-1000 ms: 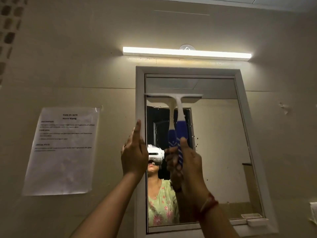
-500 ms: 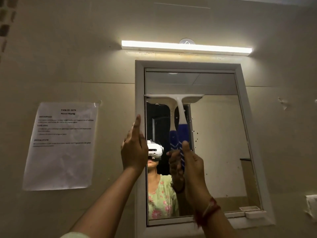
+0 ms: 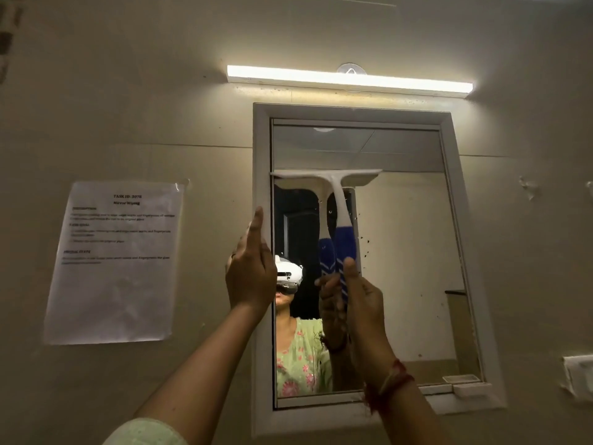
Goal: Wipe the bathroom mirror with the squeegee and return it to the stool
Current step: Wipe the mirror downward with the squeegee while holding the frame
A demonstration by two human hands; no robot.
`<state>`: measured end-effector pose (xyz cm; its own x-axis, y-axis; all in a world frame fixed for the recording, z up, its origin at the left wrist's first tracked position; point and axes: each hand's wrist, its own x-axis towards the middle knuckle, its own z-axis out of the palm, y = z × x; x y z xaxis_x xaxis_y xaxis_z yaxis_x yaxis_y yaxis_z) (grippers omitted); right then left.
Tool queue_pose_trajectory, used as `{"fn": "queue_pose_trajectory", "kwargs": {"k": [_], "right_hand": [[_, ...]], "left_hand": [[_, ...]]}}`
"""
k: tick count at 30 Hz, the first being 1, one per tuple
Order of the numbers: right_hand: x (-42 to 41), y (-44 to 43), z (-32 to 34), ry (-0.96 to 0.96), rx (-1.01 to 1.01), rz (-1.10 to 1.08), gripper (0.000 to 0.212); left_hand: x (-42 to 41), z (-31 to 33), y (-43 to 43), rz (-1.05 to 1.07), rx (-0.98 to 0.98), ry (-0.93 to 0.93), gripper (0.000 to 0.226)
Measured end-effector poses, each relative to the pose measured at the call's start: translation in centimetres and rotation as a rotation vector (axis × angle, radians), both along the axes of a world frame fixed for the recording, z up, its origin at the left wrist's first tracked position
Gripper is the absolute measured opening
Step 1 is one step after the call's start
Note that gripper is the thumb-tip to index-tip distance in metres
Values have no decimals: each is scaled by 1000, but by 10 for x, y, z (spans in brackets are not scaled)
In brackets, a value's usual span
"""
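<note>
A dim beige bathroom wall fills the view, lit by a strip light at 12 o'clock. Below the light hangs a white-framed mirror, taller than it is wide. A printed notice is taped to the wall at 9 o'clock.

The right hand is wrapped tight around the blue lower handle of a squeegee, thumb pointing up along it. From that grip the handle runs almost straight up, toward 12 o'clock, leaning slightly left. The white blade lies horizontally across the glass in the upper left part of the mirror, its left tip at the frame's inner edge. The blade sits well above the gripping hand, so a downward pull would likely drag it toward 6 o'clock over the glass.

The left hand holds nothing; its fingers lie flat and close together against the mirror's left frame edge, just beside and below the blade's left tip. No stool is in view.
</note>
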<state>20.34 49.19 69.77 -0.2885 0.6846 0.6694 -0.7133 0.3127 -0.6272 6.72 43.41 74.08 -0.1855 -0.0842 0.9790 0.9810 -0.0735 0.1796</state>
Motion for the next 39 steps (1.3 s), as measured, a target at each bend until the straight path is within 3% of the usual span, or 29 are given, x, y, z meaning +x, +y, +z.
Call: {"fn": "queue_pose_trajectory", "kwargs": {"k": [4,8,16,23,27,31,35,39], "right_hand": [[-1,1,-20,-40,-24,-33,45],[-2,-1,-56,-104,-50,10,57],[-1,-2,-15,-35,0,-46,63],[-9,-11,-70,-130,-112,-45,55],[-5,-11,-35,-101,-70,-42,56],[-6,-11,-9,-44,-36,-88,43],[-13,-13,-38,-75,-82,-50,55],[-14,-22,-90,-103,-181,43,43]], "left_hand": [[1,1,0,-1,0,-13,46],[0,1,1,-17,-4,-27,46],[-2,0,3,-31,-4,-34,45],[-3,-1,3,-65,-17,-49,46],[-3,-1,3,-56,-4,-41,46],[-3,-1,3,-32,-11,-50,46],[-2,-1,2,-31,-27,-57,46],[-3,-5,3,-32,-36,-49,48]]}}
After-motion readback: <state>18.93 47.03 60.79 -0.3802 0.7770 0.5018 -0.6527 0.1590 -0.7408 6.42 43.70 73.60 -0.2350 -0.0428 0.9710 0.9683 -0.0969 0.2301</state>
